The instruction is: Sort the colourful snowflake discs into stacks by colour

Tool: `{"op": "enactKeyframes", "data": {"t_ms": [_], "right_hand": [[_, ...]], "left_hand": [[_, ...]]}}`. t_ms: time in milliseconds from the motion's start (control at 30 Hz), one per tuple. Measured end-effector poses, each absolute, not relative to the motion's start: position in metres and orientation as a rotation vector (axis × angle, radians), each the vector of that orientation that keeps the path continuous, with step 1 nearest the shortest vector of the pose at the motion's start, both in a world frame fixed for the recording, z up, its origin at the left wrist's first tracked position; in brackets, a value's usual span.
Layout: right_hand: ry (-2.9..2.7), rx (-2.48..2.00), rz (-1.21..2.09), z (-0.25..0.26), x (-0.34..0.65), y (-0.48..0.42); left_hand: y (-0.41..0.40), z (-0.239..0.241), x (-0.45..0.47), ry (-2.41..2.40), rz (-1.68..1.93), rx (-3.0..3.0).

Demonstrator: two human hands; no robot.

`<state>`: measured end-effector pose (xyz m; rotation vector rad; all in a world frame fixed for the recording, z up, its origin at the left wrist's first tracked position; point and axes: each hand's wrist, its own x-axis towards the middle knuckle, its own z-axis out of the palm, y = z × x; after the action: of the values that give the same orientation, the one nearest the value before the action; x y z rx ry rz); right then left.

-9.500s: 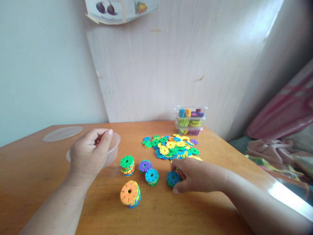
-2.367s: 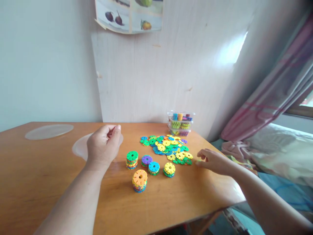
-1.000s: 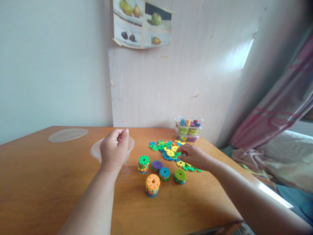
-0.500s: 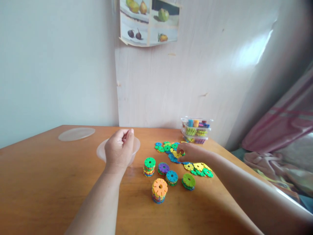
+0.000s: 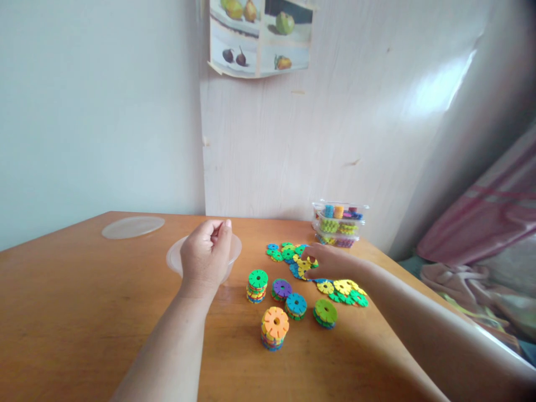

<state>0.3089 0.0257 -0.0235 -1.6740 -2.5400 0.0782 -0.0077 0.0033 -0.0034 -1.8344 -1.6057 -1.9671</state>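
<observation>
Lower centre, on the wooden table [image 5: 84, 312]: orange-topped disc stack [image 5: 275, 328], with four shorter stacks [image 5: 296, 306] just above. Mid-frame left: left hand [image 5: 205, 259] curled shut, thumb against forefinger, over a clear bowl [image 5: 176, 258]. Mid-frame right: right hand [image 5: 330, 263] lying on the loose disc pile [image 5: 344, 290], grip impossible to tell. Beyond: clear lid [image 5: 133, 226] at left, stacked clear boxes [image 5: 340, 224] by the wall.

- Lid [image 5: 133, 226] far left on table [image 5: 62, 312], bowl [image 5: 173, 260] to its right, behind left hand [image 5: 205, 259].
- Five disc stacks [image 5: 296, 305] right of bowl, before loose disc pile [image 5: 344, 289].
- Right hand [image 5: 329, 262] on pile.
- Stacked boxes [image 5: 340, 224] behind pile, at wall [image 5: 293, 139].
</observation>
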Motion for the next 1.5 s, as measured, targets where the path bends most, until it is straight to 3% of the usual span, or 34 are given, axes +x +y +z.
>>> {"op": "enactKeyframes", "data": {"t_ms": [133,333,600,1000,1300,1500], "right_hand": [[-2.567,-1.577,0.08,-0.025,0.306,0.025],[-2.381,-1.588,0.429,-0.024,0.298,0.04],[-2.357,-1.599,0.554,-0.04,0.247,0.062],[-2.518,-1.743,0.075,-0.029,0.246,0.097],[-2.588,-1.661,0.045,-0.023,0.243,0.092],[-2.736,-1.364,0.24,-0.023,0.243,0.068]], "left_hand": [[0.003,-0.004,-0.008,-1.598,-1.968,-1.843],[0.0,-0.001,-0.007,-1.601,-1.965,-1.84],[0.0,-0.002,-0.007,-1.606,-1.958,-1.837],[0.0,-0.003,-0.007,-1.582,-1.931,-1.854],[0.0,-0.003,-0.007,-1.574,-1.916,-1.845],[0.001,-0.005,-0.007,-1.569,-1.915,-1.835]]}}
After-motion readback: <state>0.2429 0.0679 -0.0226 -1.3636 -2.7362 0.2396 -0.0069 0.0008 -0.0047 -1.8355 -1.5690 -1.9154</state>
